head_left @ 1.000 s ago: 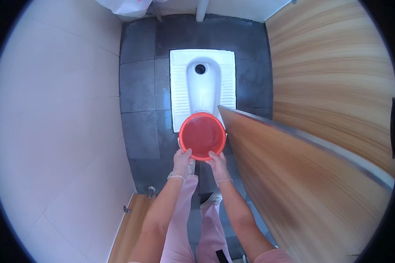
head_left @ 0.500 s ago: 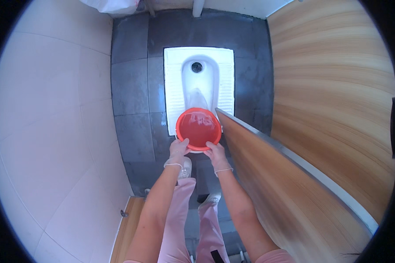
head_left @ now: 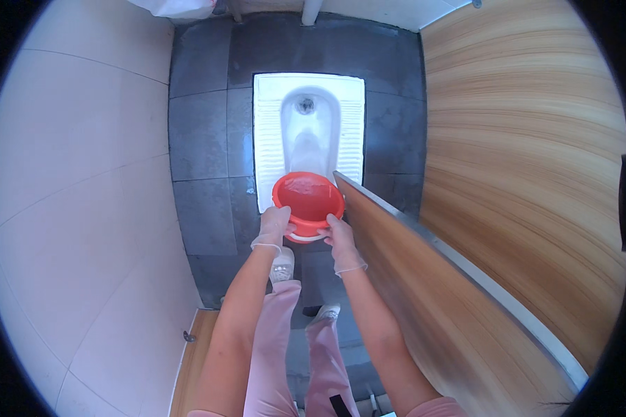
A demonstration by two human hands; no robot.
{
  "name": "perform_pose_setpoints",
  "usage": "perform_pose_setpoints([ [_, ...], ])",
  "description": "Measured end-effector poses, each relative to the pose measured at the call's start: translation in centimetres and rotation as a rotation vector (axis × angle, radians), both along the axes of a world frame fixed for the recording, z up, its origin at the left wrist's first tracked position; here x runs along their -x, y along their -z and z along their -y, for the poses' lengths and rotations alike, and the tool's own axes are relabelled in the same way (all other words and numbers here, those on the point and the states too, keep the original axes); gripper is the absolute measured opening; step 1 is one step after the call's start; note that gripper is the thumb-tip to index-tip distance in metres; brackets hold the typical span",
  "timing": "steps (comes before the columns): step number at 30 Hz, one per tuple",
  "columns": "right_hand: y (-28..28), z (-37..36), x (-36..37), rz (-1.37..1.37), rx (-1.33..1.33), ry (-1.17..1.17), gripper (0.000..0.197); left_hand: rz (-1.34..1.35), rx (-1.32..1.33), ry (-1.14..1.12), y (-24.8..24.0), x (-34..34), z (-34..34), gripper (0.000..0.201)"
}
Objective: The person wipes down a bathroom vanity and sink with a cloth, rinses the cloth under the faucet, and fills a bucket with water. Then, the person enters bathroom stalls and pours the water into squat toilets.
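Observation:
A red plastic bucket (head_left: pixel 308 198) with water inside is held over the front end of a white squat toilet (head_left: pixel 358 139). My left hand (head_left: pixel 275 221), in a thin clear glove, grips the left side of its near rim. On the right side of that rim, my right hand (head_left: pixel 339 235), gloved the same way, is closed too. A pale handle (head_left: pixel 306 238) hangs along the bucket's near side between my hands. Water lies in the toilet's bowl, and whitish water covers the drain hole (head_left: pixel 305 105) at its far end.
A wood-patterned door (head_left: pixel 424 278) stands open close to my right arm. Beyond it is a wood-patterned partition (head_left: pixel 515 139). Pale tiled wall (head_left: pixel 90 174) rises on the left, above dark floor tiles (head_left: pixel 202 139). A white bag (head_left: pixel 177 7) sits at the far left, near a pipe (head_left: pixel 311 11).
Water that was streaming from the bucket's far rim has run down the bowl to the drain. The bucket is tipped less steeply, its near side lower, with both hands still on it.

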State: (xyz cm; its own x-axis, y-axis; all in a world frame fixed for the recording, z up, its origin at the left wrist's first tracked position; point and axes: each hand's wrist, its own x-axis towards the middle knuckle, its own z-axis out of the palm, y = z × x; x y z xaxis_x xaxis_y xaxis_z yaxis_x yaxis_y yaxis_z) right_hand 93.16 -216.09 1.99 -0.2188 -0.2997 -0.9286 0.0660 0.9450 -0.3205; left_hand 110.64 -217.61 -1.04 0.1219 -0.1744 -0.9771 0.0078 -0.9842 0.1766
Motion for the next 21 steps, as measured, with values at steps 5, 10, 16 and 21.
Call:
perform_pose_setpoints([
  [5, -1.2, 0.2, -0.9, -0.587, 0.347, -0.468, 0.045, -0.002, -0.002, -0.159, -1.1, 0.6, 0.9, 0.031],
  [10, -4.3, 2.1, -2.8, -0.732, 0.928, -1.273, 0.040, 0.021, -0.061, -0.183, -1.9, 0.8, 1.7, 0.032],
  [16, -1.2, 2.6, -1.9, -0.321, 0.705, -1.162, 0.022, 0.052, 0.085, 0.025, -4.3, 0.2, 3.5, 0.034],
  [21, 0.6, 4.0, -1.1, -0.397, 0.876, -1.009, 0.019, 0.046, 0.133, 0.000, -4.8, 0.3, 4.9, 0.046],
])
